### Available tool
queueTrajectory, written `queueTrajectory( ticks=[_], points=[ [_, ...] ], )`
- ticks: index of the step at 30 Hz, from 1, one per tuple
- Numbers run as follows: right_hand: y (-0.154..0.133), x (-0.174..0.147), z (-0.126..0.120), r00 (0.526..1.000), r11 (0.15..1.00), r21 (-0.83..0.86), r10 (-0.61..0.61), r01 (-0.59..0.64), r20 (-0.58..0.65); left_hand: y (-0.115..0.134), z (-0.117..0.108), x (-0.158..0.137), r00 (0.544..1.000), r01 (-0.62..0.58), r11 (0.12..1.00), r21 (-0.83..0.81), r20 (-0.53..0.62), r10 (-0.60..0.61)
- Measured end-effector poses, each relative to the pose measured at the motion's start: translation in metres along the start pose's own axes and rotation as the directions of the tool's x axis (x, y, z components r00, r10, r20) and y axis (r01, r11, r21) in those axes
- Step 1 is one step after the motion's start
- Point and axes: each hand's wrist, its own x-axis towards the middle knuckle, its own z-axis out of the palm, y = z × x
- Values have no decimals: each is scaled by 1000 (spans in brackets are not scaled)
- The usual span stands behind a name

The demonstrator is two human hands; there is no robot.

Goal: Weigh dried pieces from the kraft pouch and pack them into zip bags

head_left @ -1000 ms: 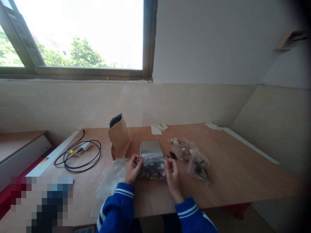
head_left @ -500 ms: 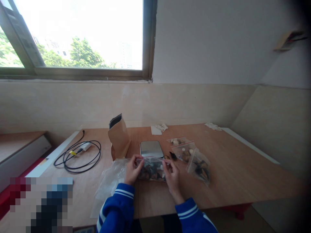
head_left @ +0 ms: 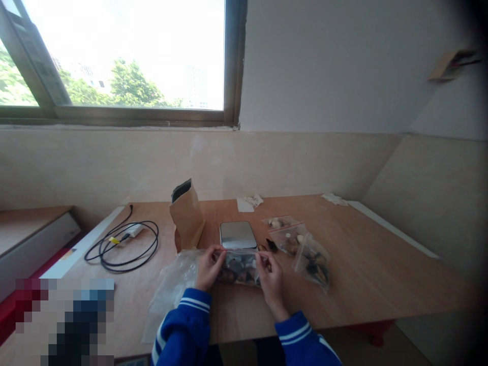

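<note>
Between my hands is a clear zip bag [head_left: 241,269] with dark and brown dried pieces inside; their exact kind is hard to make out. My left hand [head_left: 208,267] pinches the bag's top left corner, thumb against fingers. At the top right corner, my right hand [head_left: 269,272] grips the edge in the same way. Just behind the bag lies a flat silver scale [head_left: 238,235]. A few loose dark pieces [head_left: 271,245] rest on the table by the scale's right corner. Empty clear plastic bags [head_left: 171,284] lie beside my left wrist.
Filled zip bags [head_left: 313,264] lie to the right. An open brown paper bag [head_left: 187,218] stands left of the scale. A coiled black cable [head_left: 129,246] with a white adapter is farther left. White paper [head_left: 246,204] lies at the table's back edge.
The bag's top edge has tipped slightly toward me, and its red zip line shows less. Both hands keep their pinch and have barely shifted.
</note>
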Motion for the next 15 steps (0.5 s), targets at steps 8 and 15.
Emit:
queueTrajectory(
  ticks=[8,15],
  points=[
    [-1,0,0,993,992,83,91,-97,78,-5,1,1,1000,-15,999,-32,15,16],
    [-4,0,0,985,988,115,90,-108,148,-3,0,0,999,-19,1000,16,39,18]
  ],
)
